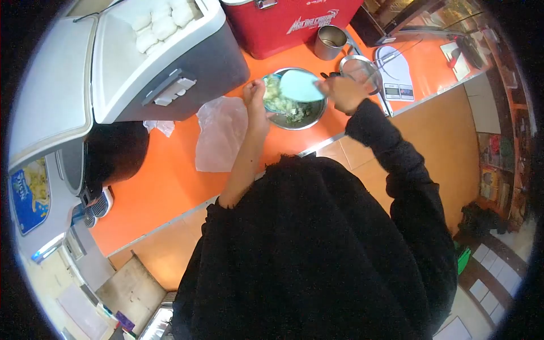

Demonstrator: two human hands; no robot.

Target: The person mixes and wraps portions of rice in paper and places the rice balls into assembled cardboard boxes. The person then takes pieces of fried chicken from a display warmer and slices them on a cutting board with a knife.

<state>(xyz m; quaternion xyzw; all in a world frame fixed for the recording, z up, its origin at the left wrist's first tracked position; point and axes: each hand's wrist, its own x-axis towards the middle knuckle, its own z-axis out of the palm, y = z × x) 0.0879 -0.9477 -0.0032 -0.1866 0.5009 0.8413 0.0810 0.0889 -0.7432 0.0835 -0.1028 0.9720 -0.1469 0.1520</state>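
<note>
A metal bowl [310, 120] on the orange table holds chopped pale green and white pieces [294, 110]. At its left side, my left hand [256, 103] is wrapped round the edge of a greenish container [273, 101] tilted over the bowl, with more pieces in it. My right hand [343, 93] grips a light turquoise scraper [301, 86] above the bowl; its fingers are closed. A clear plastic sheet [221, 136] lies left of the bowl, beside my left forearm.
Behind the bowl are a red cooler [283, 28] and a metal cup [330, 42]. A strainer [361, 72] and a white scale [395, 71] are on the right. An open grey cooler [198, 68] with white packs [161, 25] stands at the left, near a black pot [116, 150].
</note>
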